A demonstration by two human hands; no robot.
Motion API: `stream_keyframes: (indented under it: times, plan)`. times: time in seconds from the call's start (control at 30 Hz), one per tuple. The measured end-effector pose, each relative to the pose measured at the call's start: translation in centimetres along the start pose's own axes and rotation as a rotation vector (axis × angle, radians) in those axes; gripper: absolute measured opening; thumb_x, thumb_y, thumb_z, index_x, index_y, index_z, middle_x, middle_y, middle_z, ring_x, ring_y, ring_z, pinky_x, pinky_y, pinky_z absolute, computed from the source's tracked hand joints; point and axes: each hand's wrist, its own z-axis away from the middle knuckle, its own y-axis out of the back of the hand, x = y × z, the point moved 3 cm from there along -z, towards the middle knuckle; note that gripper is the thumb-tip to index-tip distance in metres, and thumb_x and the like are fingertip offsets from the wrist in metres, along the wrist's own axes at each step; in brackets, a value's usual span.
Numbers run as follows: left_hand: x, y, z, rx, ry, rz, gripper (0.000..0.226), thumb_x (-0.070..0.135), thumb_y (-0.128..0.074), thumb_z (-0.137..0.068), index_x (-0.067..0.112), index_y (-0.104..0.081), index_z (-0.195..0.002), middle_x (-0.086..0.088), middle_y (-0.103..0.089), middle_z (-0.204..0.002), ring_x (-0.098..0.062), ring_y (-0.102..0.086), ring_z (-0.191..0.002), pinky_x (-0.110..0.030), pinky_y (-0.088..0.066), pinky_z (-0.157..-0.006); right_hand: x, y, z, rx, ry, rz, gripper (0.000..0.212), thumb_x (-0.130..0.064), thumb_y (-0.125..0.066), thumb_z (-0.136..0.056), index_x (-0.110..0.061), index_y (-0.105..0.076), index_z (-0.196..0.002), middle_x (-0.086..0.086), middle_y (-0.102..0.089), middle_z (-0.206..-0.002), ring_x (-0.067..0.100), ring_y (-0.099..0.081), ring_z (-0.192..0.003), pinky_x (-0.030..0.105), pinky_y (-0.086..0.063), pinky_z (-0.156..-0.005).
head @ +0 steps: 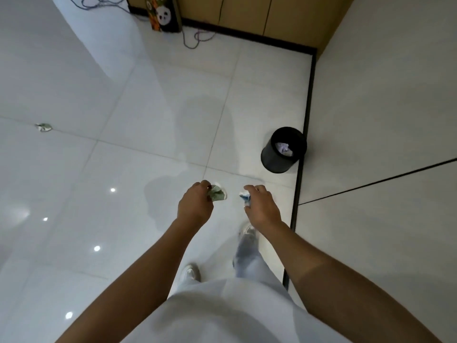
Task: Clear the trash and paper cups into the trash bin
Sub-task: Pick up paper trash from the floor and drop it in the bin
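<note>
My left hand [195, 204] grips a crushed green-and-white paper cup [218, 194] above the white tiled floor. Beside it, my right hand [259, 204] grips a crumpled blue-and-white piece of trash [244, 196]. A black round trash bin [282, 157] stands on the floor ahead and to the right of both hands, against the wall, with crumpled pale paper [284, 148] inside. Another small crumpled piece of trash [44, 127] lies on the floor far to the left.
A white wall with a dark baseboard [305, 125] runs along the right. Wooden cabinets [247, 13] close the far side. A printed panda bag [163, 14] and purple cords [197, 38] lie by the cabinets. My legs and white shoes [190, 273] are below.
</note>
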Motion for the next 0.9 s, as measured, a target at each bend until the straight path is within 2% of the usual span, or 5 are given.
stream_keyframes:
  times: [0.13, 0.3, 0.47, 0.67, 0.9]
  plan:
    - [6.5, -1.4, -4.6, -0.018, -0.024, 0.005, 0.035, 0.004, -0.046, -0.088, 0.013, -0.055, -0.121, -0.007, -0.058, -0.115, -0.028, -0.057, -0.103, -0.041, -0.051, -0.082, 4.8, 4.9, -4.2, 0.032, -0.009, -0.016, 0.052, -0.007, -0.054, -0.09, -0.022, -0.044, -0.139, 0.005, -0.042, -0.133, 0.026, -0.043, -0.119, 0.035, -0.047, -0.088]
    - [12.2, -2.9, -9.0, -0.044, -0.052, -0.003, 0.036, 0.005, -0.048, -0.088, 0.015, -0.055, -0.121, -0.006, -0.059, -0.116, -0.027, -0.058, -0.103, -0.034, -0.047, -0.078, 9.4, 8.6, -8.1, 0.028, -0.076, -0.003, 0.052, -0.011, -0.056, -0.092, -0.022, -0.042, -0.141, 0.005, -0.041, -0.135, 0.025, -0.043, -0.123, 0.035, -0.045, -0.091]
    - [15.6, -3.3, -14.1, -0.076, -0.064, -0.025, 0.034, 0.004, -0.048, -0.088, 0.013, -0.057, -0.119, -0.007, -0.06, -0.113, -0.027, -0.058, -0.1, -0.032, -0.047, -0.077, 11.7, 11.3, -12.8, 0.002, -0.119, -0.03, 0.055, -0.011, -0.056, -0.092, -0.021, -0.039, -0.143, 0.007, -0.04, -0.137, 0.026, -0.043, -0.123, 0.038, -0.046, -0.096]
    - [19.5, -2.9, -22.3, -0.12, -0.092, -0.052, 0.035, 0.003, -0.05, -0.087, 0.013, -0.057, -0.12, -0.008, -0.062, -0.112, -0.027, -0.06, -0.097, -0.031, -0.048, -0.075, 13.2, 14.2, -19.6, 0.014, -0.173, -0.072, 0.056, -0.011, -0.054, -0.093, -0.021, -0.037, -0.145, 0.007, -0.039, -0.141, 0.026, -0.041, -0.127, 0.035, -0.042, -0.099]
    - [24.3, -3.3, -32.8, -0.182, -0.143, -0.101, 0.034, 0.005, -0.051, -0.088, 0.014, -0.057, -0.12, -0.009, -0.062, -0.112, -0.029, -0.059, -0.099, -0.038, -0.051, -0.08, 15.8, 17.1, -28.4, 0.042, -0.28, -0.128, 0.054, -0.012, -0.054, -0.093, -0.02, -0.038, -0.144, 0.009, -0.04, -0.14, 0.028, -0.044, -0.125, 0.034, -0.043, -0.098]
